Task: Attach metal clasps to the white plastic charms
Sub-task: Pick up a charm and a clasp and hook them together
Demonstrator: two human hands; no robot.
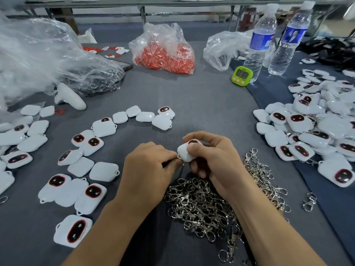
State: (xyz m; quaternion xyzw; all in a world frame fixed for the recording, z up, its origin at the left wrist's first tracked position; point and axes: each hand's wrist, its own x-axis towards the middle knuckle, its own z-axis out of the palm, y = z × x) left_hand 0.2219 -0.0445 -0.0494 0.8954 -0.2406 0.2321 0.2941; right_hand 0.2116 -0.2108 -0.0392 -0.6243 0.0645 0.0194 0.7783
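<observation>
Layout. I read the counter as a left-to-right flow. The bare charms lie spread on the left. The heap on the right shows metal loops among its white shells, so I judge it to be the finished stock. The pile of clasps lies directly below both wrists, within short reach of either hand. A green timer stands further back, facing the operator.

Work piece. The held charm is raised above the counter, at the centre, between the two hands and just beyond the pile of clasps. Its lower left corner is turned toward the left hand. I judge this is done to present the eyelet to the clasp.

Right hand. It grips the held charm. The thumb presses on the near face, and the other fingers curl behind and beneath the shell. This acts as a clamp and fixes the angle of the charm.

Left hand. The knuckles face up and the fingers are curled tight. Their tips pinch a small clasp against the corner of the held charm. Only a glint of metal shows, and I cannot tell whether the clasp has already passed through the eyelet.

Arms. Both forearms enter from the lower edge and converge. The wrists lie over the pile of clasps, and I cannot tell whether they touch it.
</observation>
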